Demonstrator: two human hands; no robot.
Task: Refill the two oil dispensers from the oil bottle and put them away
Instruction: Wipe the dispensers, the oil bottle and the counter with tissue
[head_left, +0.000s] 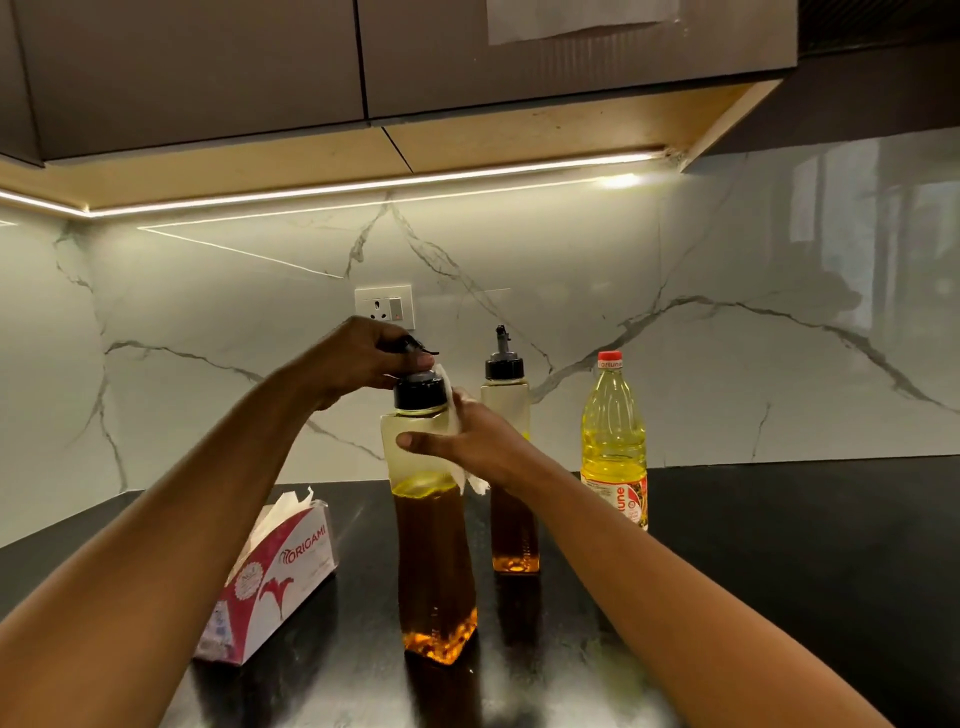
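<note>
Black counter (779, 545), front dispenser (434, 561) standing on it about half full, oil bottle (614, 441) and second dispenser (511, 530) just behind to the right. Left hand (358, 358) is clamped on its spout (415, 347), right hand (467, 436) wraps round its side with a tissue (452, 415) under the fingers.

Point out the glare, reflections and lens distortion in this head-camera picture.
Head view: the LED strip is blown out and reflects as a streak on the glossy backsplash; wide-angle distortion bows the strip and cabinets; the near dispenser reads sharp, mirrored in the dark countertop.
</note>
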